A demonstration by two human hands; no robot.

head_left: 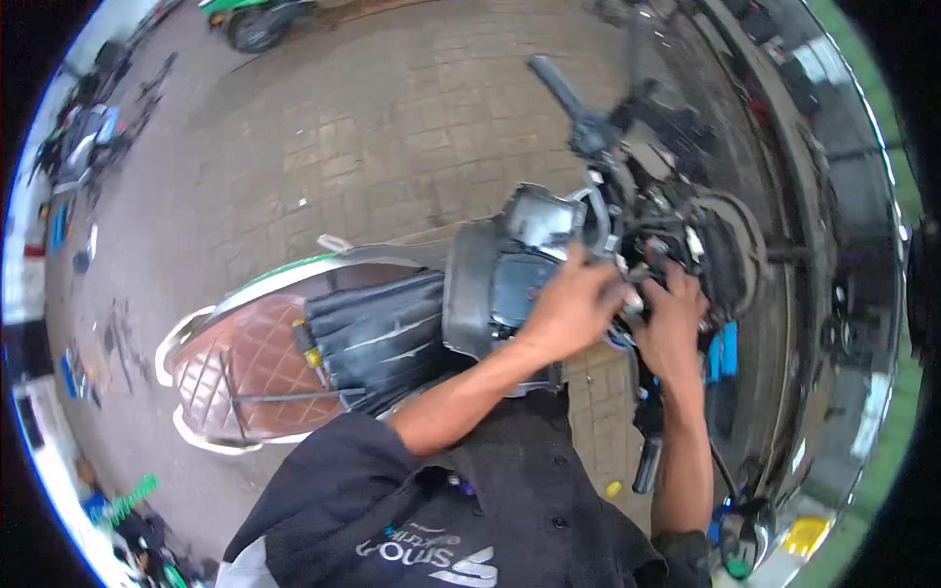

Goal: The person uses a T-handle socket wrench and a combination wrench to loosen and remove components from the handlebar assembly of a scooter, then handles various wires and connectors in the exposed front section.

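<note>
A partly stripped motor scooter stands before me, its brown quilted seat (260,358) to the left and its front end to the right. Both my hands are in the opened section by the handlebar, among dark parts and exposed wiring (655,245). My left hand (578,299) has its fingers closed at a small pale part, too blurred to name. Close beside it, my right hand (671,318) reaches in with bent fingers; whatever they grip is hidden. A grey body panel (469,294) lies left of my hands. One handlebar grip (557,83) points to the far side, another (647,465) toward me.
A black folded cover (382,328) lies across the seat front. Near my right forearm are a blue object (723,350) and a round mirror (750,544). A small yellow piece (614,487) is on the paving. Part of a green vehicle (250,22) shows at the far left.
</note>
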